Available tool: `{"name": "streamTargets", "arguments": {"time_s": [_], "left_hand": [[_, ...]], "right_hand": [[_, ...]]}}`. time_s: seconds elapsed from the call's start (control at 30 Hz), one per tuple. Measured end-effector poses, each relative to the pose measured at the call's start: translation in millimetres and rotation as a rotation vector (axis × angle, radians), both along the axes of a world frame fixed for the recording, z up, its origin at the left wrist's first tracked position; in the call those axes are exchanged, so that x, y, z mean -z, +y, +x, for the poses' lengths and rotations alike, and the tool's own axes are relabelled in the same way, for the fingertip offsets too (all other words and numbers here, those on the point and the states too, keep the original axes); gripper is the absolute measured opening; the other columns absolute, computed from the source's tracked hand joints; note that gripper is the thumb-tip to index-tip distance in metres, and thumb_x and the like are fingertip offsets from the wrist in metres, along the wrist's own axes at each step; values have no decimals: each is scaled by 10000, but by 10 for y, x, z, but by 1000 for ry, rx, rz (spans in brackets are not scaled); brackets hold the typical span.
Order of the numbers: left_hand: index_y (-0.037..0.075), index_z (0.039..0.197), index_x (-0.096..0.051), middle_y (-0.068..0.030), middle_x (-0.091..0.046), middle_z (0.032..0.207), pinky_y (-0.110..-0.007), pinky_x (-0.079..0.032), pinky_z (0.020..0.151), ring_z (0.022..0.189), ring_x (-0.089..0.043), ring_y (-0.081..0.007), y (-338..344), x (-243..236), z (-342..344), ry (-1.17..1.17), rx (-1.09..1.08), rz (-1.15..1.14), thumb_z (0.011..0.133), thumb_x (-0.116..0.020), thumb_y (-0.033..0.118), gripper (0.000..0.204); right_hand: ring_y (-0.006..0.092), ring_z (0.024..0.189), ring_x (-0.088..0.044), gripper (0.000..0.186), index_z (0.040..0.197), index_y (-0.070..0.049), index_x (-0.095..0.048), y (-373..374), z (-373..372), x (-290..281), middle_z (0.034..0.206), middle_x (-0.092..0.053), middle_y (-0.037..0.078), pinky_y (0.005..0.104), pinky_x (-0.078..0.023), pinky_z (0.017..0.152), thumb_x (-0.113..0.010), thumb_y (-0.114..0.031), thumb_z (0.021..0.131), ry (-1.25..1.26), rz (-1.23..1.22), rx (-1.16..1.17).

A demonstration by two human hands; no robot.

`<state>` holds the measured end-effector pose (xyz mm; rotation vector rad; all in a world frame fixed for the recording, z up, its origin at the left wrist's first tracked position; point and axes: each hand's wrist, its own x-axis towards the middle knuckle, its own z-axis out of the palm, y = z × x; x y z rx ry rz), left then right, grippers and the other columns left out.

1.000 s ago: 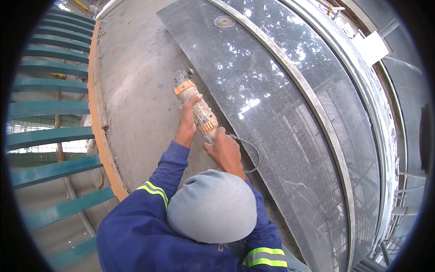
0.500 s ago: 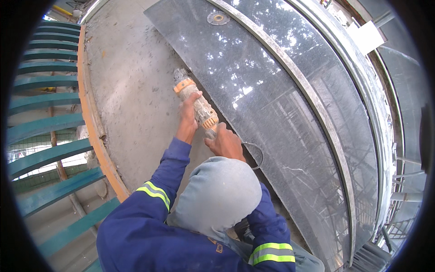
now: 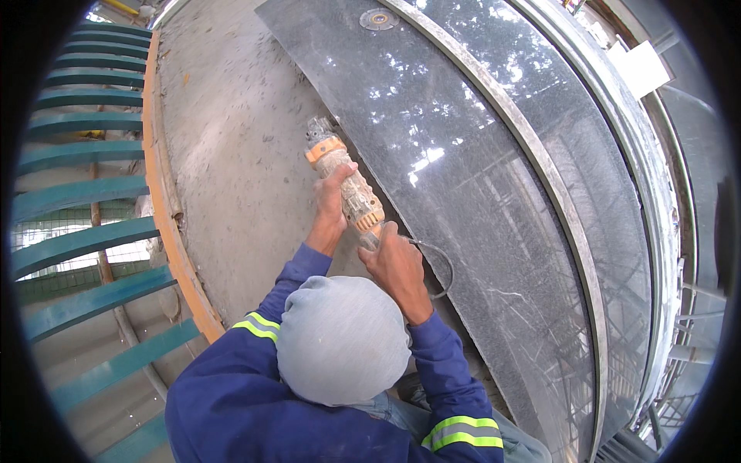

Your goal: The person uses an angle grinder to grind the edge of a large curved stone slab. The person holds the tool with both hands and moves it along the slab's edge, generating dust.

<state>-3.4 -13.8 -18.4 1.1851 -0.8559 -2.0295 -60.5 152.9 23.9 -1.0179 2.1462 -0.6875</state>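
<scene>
A dusty angle grinder (image 3: 360, 191) with orange bands lies slantwise between my hands, beside the long edge of a polished dark stone slab (image 3: 478, 231). Around the middle of its body wraps my left hand (image 3: 332, 207), closed. My right hand (image 3: 398, 266) is closed round the rear end, where a thin grey cable (image 3: 448, 266) loops out over the slab edge. The grinder's head points away from me, close to the slab's edge; whether a disc is fitted there cannot be made out. A round cutting disc (image 3: 379, 19) lies flat on the slab at the far end.
A long pale strip (image 3: 532, 158) runs along the slab. Dusty concrete floor (image 3: 231, 154) lies to the left, bordered by an orange rail (image 3: 158, 193) with teal slats (image 3: 85, 197) beyond. A white panel (image 3: 641, 68) stands at the far right.
The whole view has shifted slightly. In it, the grinder and both hands sit a little further right, and the grey head covering has moved left and down, showing more of my right forearm.
</scene>
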Motion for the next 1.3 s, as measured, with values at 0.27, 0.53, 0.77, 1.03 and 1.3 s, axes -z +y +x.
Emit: {"name": "streamTargets", "arguments": {"time_s": [0.27,0.53,0.77,1.03,1.3], "left_hand": [[-11,1019,-628,-125,-657,781,-412,-620,568,606,-694,-258,57,-118,-42,-32,-53,-6,826,-768,184,308],[43,1082,-558,-135,-649,840,-436,-623,612,695,-708,-286,19,-91,25,-29,3,11,863,-744,238,348],[57,1103,-552,-148,-657,851,-447,-626,620,718,-712,-303,37,-112,21,-18,17,17,879,-724,262,349],[51,1074,-576,-150,-648,849,-459,-615,652,727,-705,-300,-106,-145,-21,-52,15,-14,853,-729,242,330],[30,1107,-551,-168,-662,873,-465,-634,637,752,-722,-312,3,-144,40,-21,36,20,862,-736,256,381]], "right_hand": [[463,796,-730,452,991,24,-522,77,-53,-57,844,-711,308,523,-577,701,-810,-287,835,-18,-60,-4],[456,819,-736,413,1004,28,-532,119,-74,-73,858,-720,301,522,-585,724,-790,-249,840,-63,-72,-12],[430,799,-747,370,994,35,-555,139,-80,-71,831,-724,284,493,-599,717,-787,-204,833,-90,-124,-8],[456,835,-736,421,985,50,-562,-4,-97,27,858,-716,314,507,-592,727,-815,-244,821,-125,-162,0],[410,817,-755,403,1013,27,-557,98,-84,-146,846,-736,265,469,-603,723,-803,-240,837,-88,-51,-27]]}}
